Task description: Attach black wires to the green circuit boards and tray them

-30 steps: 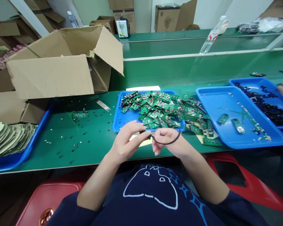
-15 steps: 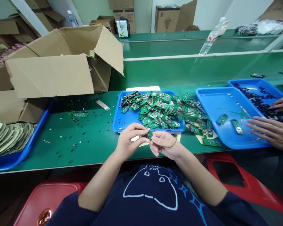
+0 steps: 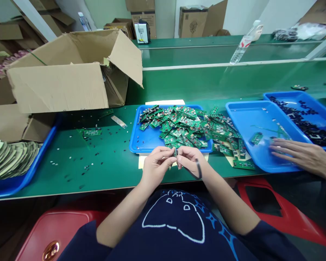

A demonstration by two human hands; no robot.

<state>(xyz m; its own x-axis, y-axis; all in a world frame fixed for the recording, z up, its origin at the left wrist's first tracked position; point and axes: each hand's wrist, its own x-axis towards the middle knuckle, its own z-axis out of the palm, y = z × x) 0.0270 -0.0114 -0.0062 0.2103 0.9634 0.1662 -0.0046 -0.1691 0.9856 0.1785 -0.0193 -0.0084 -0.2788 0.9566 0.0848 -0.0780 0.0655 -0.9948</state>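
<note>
My left hand (image 3: 157, 163) pinches a small green circuit board (image 3: 175, 152), which is turned nearly edge-on. My right hand (image 3: 189, 159) meets it from the other side, its fingers closed at the board's right edge; whether they grip the board or a tiny part is too small to tell. A dark band circles the right wrist. Just beyond both hands lies a blue tray (image 3: 134, 139) with a heap of green circuit boards (image 3: 179, 125) that spills over its right side onto the table.
Another person's hand (image 3: 296, 154) is over a second blue tray (image 3: 241, 112) at right. Behind it, a blue tray (image 3: 301, 95) holds black parts. A large cardboard box (image 3: 59, 88) stands at left. A bottle (image 3: 244, 43) leans at the back. Small bits (image 3: 87, 168) litter the table.
The held board has turned edge-on, and my hands have shifted slightly, the left one to the right. The other person's near hand has moved left over its tray; the far hand has mostly left view.
</note>
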